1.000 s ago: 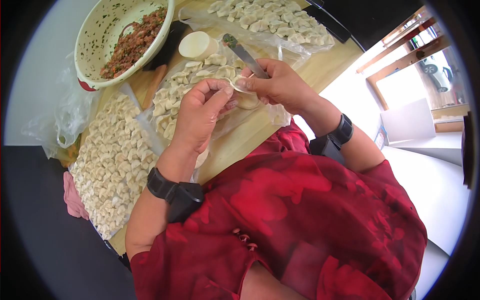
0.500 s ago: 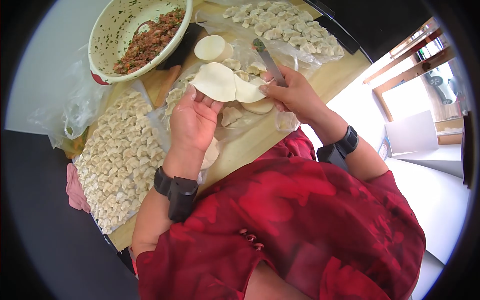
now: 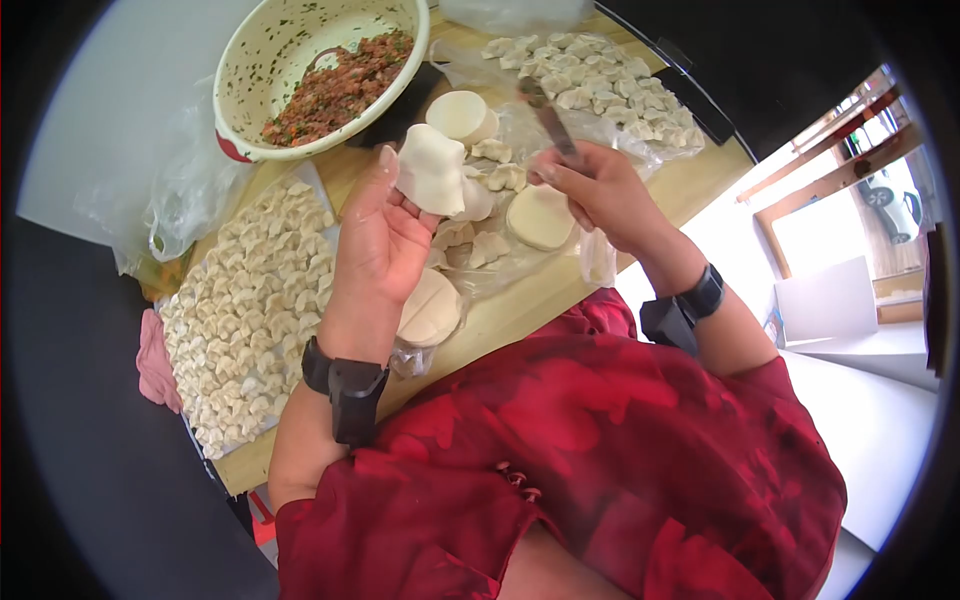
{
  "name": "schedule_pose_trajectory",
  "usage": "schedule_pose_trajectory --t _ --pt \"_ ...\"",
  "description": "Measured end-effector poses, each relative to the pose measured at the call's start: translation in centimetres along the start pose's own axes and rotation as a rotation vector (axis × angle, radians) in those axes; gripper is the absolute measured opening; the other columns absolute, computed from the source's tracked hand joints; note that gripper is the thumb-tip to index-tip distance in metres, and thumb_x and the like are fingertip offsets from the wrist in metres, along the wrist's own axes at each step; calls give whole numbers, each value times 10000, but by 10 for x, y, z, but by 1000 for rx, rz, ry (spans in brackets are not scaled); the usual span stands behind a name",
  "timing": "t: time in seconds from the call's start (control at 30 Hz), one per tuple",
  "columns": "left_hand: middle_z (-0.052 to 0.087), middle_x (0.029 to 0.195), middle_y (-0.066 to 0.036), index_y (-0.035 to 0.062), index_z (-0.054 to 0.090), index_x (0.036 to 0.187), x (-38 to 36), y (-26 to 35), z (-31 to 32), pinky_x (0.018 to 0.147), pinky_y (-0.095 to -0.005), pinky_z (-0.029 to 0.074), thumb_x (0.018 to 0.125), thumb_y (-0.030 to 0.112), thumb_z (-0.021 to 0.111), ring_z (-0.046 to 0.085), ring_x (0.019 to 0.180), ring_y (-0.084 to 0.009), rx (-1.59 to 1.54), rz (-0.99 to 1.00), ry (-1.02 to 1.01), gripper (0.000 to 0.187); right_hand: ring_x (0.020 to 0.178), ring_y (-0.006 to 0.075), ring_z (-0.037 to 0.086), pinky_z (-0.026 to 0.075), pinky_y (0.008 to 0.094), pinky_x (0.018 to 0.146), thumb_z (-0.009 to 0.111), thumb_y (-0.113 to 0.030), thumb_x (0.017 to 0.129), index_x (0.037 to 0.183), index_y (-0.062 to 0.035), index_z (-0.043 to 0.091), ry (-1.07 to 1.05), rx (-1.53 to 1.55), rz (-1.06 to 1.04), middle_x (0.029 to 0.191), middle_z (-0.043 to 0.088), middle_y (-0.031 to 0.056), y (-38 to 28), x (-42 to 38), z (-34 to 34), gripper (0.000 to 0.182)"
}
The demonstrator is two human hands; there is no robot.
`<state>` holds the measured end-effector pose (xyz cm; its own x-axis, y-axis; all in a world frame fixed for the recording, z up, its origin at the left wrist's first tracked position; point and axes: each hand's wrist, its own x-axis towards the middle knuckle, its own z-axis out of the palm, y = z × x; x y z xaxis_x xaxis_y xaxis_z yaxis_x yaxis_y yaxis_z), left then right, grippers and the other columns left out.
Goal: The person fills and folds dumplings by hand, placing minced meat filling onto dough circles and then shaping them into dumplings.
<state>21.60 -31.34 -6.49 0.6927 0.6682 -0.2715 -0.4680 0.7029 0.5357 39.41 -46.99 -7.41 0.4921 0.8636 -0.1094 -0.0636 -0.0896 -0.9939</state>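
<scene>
My left hand [image 3: 385, 240] is palm up, with a thin dough wrapper [image 3: 433, 172] lying over its fingers and the thumb beside its edge. The wrapper's far side hangs down, partly folded. My right hand [image 3: 597, 192] is closed round a narrow metal spatula [image 3: 550, 122], its tip pointing up and smeared with a little filling. Below and between the hands, a round stack of wrappers [image 3: 540, 217] and a few dumplings [image 3: 490, 248] lie on clear plastic. Another stack of wrappers [image 3: 461, 117] stands behind them.
A white bowl [image 3: 240, 110] of meat filling [image 3: 338, 88] stands at the back left. Many dumplings [image 3: 245, 310] cover a tray at the left; more dumplings [image 3: 600, 80] lie at the back right. Wrappers [image 3: 430, 308] sit by my left wrist. A plastic bag [image 3: 190, 190] lies far left.
The wrapper on my left hand has come away from my right hand and now droops. My right hand has moved slightly right with the spatula. The camera view has shifted.
</scene>
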Motion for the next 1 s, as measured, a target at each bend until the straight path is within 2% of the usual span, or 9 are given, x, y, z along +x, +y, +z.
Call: schedule_pose_trajectory --t 0.13,0.17,0.23,0.27,0.4,0.53,0.77,0.83,1.0 --pt "609 1142 -90 36 528 1187 -11 3 11 916 -374 523 918 167 597 601 1063 -204 141 5 -97 306 432 11 339 301 174 394 563 -318 944 1253 38 505 -242 151 176 1049 623 84 4 18 9 475" --pt "611 1135 -87 43 528 1195 -13 5 12 918 -375 521 918 165 598 600 1062 -200 134 -19 -166 311 432 11 339 301 174 394 563 -318 944 1253 38 505 -239 151 172 1049 623 84 5 19 11 475" --pt "610 1135 -79 49 529 1193 -19 9 17 915 -376 524 917 161 601 600 1061 -196 105 -38 -235 307 432 2 365 295 186 376 606 -341 919 1225 47 513 -528 583 254 994 625 105 6 18 15 503" --pt "610 1134 -71 56 530 1191 -20 10 18 911 -377 526 915 156 603 599 1060 -191 75 -57 -300 303 428 -5 354 294 182 372 616 -309 917 1218 25 530 -553 658 291 923 613 69 3 14 19 458" --pt "611 1133 -57 74 530 1184 -12 14 7 895 -380 536 921 148 594 599 1060 -187 62 -17 -157 280 433 6 358 280 180 385 635 -149 892 1136 9 574 -548 568 324 762 550 -13 13 13 21 297" --pt "611 1134 -48 87 521 1179 -10 19 -3 884 -376 542 926 160 589 601 1059 -186 113 54 -102 272 461 29 397 275 181 411 660 -103 861 1028 -20 597 -458 531 295 784 567 -12 16 10 9 197" --pt "617 1127 -73 76 510 1184 -14 15 5 879 -376 541 940 180 567 619 1044 -194 160 19 -150 272 488 16 362 304 173 440 705 -116 823 1168 -39 574 -289 212 43 846 565 -10 1 13 26 378" --pt "618 1125 -77 67 511 1180 -14 16 5 883 -378 539 943 179 561 618 1044 -194 173 2 -191 267 554 2 384 254 193 453 770 -178 775 1172 -55 594 -397 204 20 1024 594 -29 2 21 31 451" --pt "596 1207 -129 31 486 1225 -12 23 -8 951 -386 514 970 183 507 597 1100 -222 150 -9 -184 298 494 12 365 235 201 428 733 -171 816 932 -83 581 -429 205 142 677 511 -58 14 17 29 211"
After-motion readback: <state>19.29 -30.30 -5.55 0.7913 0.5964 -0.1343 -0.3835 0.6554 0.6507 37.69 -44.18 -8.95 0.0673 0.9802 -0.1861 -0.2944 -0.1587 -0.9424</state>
